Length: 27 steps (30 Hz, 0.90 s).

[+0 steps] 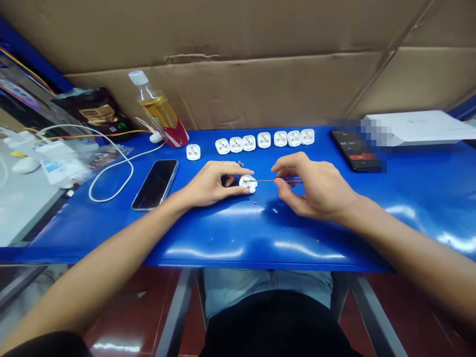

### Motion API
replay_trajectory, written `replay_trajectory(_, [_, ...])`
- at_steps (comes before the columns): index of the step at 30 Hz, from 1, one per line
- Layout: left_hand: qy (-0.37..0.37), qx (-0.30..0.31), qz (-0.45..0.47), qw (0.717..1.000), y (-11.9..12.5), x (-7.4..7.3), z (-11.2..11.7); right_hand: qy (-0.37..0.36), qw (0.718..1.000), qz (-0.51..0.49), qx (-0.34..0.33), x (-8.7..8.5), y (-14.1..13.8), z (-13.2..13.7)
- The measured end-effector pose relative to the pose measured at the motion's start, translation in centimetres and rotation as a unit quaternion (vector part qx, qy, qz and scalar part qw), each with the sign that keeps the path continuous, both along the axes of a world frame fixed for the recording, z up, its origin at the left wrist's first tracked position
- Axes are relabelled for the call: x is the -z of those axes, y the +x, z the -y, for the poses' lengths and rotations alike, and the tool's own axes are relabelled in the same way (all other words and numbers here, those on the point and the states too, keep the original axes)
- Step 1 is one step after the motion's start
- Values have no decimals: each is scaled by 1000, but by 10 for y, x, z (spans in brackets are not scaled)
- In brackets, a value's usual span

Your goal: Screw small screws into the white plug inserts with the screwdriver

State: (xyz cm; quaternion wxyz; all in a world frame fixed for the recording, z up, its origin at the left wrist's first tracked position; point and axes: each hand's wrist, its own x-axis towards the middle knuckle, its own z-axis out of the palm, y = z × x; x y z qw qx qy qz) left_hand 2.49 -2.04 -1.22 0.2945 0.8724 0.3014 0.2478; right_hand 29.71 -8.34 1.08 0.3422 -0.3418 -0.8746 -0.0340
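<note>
My left hand [211, 183] pinches a small white round plug part [248, 183] against the blue table [238, 233]. My right hand [316, 188] grips a thin screwdriver [273, 180] with a dark blue handle; its metal tip touches the top of the white part. A tiny screw [255, 203] lies on the table just below the part. Small brass bits [240, 163] lie just above my left fingers.
Several white plug parts [265, 139] stand in a row at the back, one more [193, 151] apart to the left. A dark phone [156, 183], a white cable [111, 173], a tilted bottle [158, 111], a timer phone [351, 148] and a white box [420, 126] surround them. Cardboard walls the back.
</note>
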Motion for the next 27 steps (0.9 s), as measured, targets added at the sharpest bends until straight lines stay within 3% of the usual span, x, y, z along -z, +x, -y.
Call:
replay_trajectory(4, [-5,1,-5,1000,0,1,0,-6,999,17,32,1,1,0])
replay_trajectory(9, [-14,3,-11,1000,0,1,0,-14,1000,-8,-5,1,2,-1])
replay_trajectory(21, [34,48,19,998,-2,1,-1,-24,997,-72,9,3,0,-2])
replay_trajectory(27, [35,67,20,997,-2,0,-1,-9,998,-55,-2,-1,0,-2])
